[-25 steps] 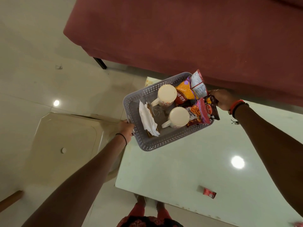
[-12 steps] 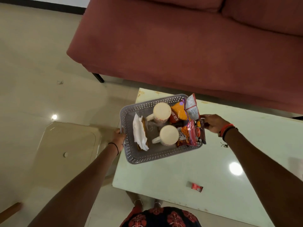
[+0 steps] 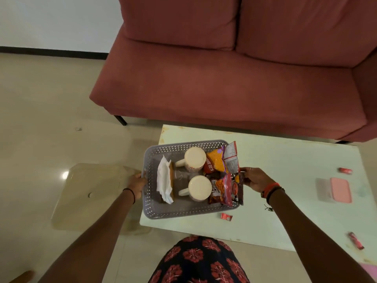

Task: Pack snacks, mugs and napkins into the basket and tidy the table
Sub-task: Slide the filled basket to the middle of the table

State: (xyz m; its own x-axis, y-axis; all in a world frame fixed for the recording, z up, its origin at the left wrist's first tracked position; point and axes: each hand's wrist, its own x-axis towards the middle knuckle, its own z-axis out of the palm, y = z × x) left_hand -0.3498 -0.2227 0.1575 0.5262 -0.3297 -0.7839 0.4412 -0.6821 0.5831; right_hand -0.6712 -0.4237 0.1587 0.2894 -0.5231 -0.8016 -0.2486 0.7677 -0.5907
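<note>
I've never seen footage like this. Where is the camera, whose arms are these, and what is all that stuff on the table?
No machine here: a person wears one camera on the head, looking down at their own arms. The left hand and right hand grip opposite ends of a grey basket at the table's left end. Inside are two mugs, white napkins and snack packets. On the table lie three small red wrappers and a pink-lidded box. A red sofa stands behind.

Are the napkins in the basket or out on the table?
In: the white napkins lie inside the grey basket, near the end the left hand grips.
</note>
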